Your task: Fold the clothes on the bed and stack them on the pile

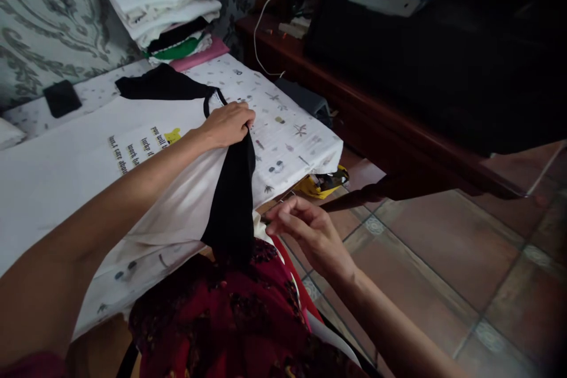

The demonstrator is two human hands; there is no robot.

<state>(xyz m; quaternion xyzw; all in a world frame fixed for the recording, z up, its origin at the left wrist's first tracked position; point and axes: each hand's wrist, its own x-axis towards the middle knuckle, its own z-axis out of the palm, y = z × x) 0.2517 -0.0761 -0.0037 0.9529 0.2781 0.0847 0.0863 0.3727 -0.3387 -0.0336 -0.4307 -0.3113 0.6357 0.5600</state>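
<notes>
A white T-shirt [84, 147] with black sleeves, dark lettering and a small yellow figure lies spread on a board covered with printed white cloth. My left hand [228, 124] is closed on the T-shirt at the shoulder, just beside the black-edged neckline. The near black sleeve hangs down past the board's edge toward my lap. To the right of that sleeve, my right hand [310, 230] is held in the air, apart from the shirt. Its thumb and fingers are pressed together, and I cannot make out what, if anything, is between them.
Folded clothes [172, 0] are stacked at the back of the printed cloth [305, 147]. A black flat object [62, 98] lies by the wall. A dark red wooden cabinet [367, 112] stands right, with a white cable [261, 18] hanging over it. A yellow item [319, 186] sits below the board.
</notes>
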